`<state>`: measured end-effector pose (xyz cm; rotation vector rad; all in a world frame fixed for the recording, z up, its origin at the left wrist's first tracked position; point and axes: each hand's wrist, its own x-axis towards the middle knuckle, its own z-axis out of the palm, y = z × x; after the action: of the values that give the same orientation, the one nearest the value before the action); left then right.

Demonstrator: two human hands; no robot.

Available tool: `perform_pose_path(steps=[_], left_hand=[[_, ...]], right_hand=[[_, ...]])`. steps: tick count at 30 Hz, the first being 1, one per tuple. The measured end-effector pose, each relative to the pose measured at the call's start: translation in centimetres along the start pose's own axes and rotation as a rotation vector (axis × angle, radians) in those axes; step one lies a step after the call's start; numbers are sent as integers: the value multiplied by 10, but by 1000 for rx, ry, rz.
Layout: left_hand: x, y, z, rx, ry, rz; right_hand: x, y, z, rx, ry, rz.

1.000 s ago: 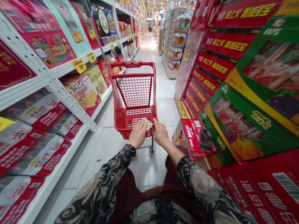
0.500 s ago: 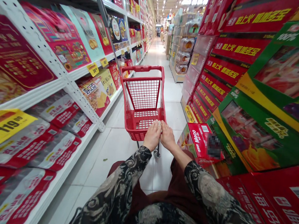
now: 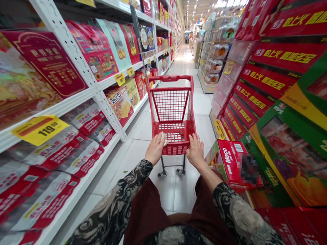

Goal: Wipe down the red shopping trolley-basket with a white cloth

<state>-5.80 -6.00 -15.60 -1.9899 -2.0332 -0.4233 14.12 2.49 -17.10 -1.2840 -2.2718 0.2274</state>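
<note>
Red shopping cart (image 3: 171, 106) points down the aisle (image 3: 188, 60).

My cart (image 3: 171, 105) is in front of me at 12 o'clock, with my left hand (image 3: 155, 149) and my right hand (image 3: 195, 151) on its back edge. Shelves (image 3: 69, 106) stand at 10 o'clock. Stacked boxes (image 3: 280, 89) stand at 2 o'clock. A small box (image 3: 230, 164) sits just past my right hand. The floor (image 3: 121, 171) runs under the cart.
</note>
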Motion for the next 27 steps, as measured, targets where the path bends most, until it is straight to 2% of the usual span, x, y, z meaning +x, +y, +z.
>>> perform_pose_path(steps=[3, 5, 7, 12, 14, 16, 19, 23, 27], left_hand=[[11, 33, 9, 5, -6, 61], [18, 42, 10, 13, -35, 100], [22, 35, 5, 24, -69, 130], [15, -6, -6, 24, -80, 102], [11, -13, -6, -4, -69, 90], [10, -13, -5, -31, -68, 87], [13, -1, -3, -61, -78, 104], [22, 22, 0, -85, -83, 151], [27, 41, 3, -78, -78, 235]], right_hand=[[-1, -12, -2, -32, 10, 37], [0, -14, -3, -36, -3, 51], [3, -11, -4, -23, -17, 47], [7, 4, -4, 26, -11, -24], [7, 7, -6, 31, -10, -61], [8, 10, -8, 29, -28, -80], [13, 18, -12, 14, -87, -56], [27, 35, -17, -3, -136, 46], [34, 40, -22, -30, -83, 176]])
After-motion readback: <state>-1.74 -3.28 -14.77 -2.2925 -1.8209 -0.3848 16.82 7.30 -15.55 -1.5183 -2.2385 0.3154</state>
